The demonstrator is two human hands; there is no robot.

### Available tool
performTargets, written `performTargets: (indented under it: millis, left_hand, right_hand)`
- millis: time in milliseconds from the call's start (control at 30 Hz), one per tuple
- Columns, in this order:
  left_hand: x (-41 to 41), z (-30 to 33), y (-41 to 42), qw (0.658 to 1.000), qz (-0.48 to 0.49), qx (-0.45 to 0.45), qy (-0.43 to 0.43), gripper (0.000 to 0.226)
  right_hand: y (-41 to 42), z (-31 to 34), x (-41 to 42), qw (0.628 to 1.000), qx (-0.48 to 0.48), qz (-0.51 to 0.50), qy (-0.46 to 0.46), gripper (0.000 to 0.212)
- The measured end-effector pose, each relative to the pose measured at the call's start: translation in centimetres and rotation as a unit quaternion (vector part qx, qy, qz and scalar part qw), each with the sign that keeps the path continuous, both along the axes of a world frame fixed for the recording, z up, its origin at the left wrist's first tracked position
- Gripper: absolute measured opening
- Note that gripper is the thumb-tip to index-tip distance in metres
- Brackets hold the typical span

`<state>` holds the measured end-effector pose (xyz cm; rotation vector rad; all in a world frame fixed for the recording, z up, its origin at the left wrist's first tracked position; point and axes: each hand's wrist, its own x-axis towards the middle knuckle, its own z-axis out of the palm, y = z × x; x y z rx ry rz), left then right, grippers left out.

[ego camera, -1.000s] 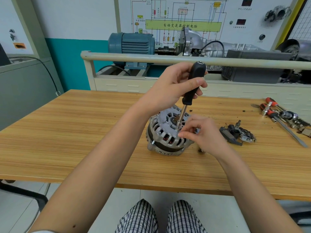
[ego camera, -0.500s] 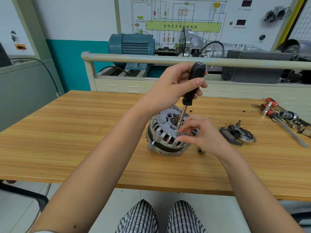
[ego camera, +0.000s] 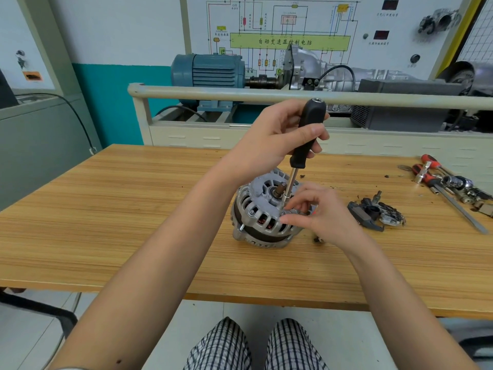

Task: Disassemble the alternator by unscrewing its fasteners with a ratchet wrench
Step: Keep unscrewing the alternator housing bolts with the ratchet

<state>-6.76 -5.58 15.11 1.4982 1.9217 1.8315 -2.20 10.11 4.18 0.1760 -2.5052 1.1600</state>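
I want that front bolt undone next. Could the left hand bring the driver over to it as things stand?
Probably yes. The front bolt sits exposed on the alternator; the left hand holds the driver just behind it, and the right hand lies off to the side.

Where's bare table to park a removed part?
Open wood left of the alternator out to the table edge, and the front strip between it and the near edge. Crowded right: removed parts, then the tool pile. Debris specks behind.
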Motion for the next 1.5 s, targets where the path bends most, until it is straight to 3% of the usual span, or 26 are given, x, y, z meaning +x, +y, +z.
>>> performTargets:
  millis: [200, 367, 633, 1100, 1333, 1500]
  left_hand:
    - [0.1, -0.2, 0.4, 1.000, -0.003, -0.009, -0.005, 0.026]
    - [0.2, -0.4, 0.5, 1.000, 0.001, -0.015, -0.008, 0.027]
    - [0.5, -0.7, 1.2, 0.999, 0.005, -0.037, -0.003, 0.027]
    - [0.3, -0.5, 1.7, 0.997, -0.013, -0.073, 0.027, 0.026]
    - [-0.6, -0.1, 1.8, 0.990, -0.065, -0.124, 0.015, 0.027]
    - [-0.6, -0.6, 2.5, 0.986, -0.095, -0.139, 0.011, 0.022]
  right_hand:
    - [-0.5, -0.1, -0.2, 0.999, 0.022, 0.021, 0.014, 0.023]
    - [0.5, 0.4, 0.6, 0.996, -0.086, 0.028, -0.013, 0.035]
    - [-0.5, 1.5, 0.6, 0.989, -0.132, 0.026, 0.063, 0.010]
    - [-0.8, 1.3, 0.7, 0.986, -0.143, 0.022, 0.079, 0.017]
    - [-1.1, 1.1, 0.5, 0.986, -0.136, -0.029, 0.087, 0.016]
    - [-1.2, 1.0, 0.9, 0.989, -0.119, -0.048, 0.079, 0.006]
